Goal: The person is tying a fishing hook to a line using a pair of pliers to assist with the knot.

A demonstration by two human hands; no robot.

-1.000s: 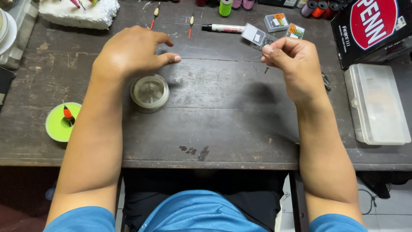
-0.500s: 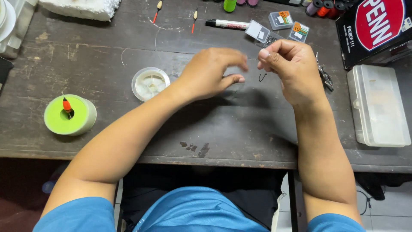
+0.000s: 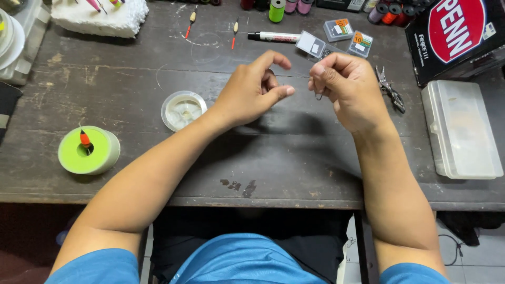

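My right hand [image 3: 350, 89] pinched a small hook [image 3: 319, 95] above the worktop [image 3: 131, 79], my left hand [image 3: 252, 89] loosely spread just beside it, with a clear spool [image 3: 183, 110], marker [image 3: 273, 37] and pliers [image 3: 390, 89] lying near.

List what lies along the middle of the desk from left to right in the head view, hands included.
Green spool with an orange float stuck in it → round clear container → left hand → small hook pinched in the right hand → small pliers → clear plastic box.
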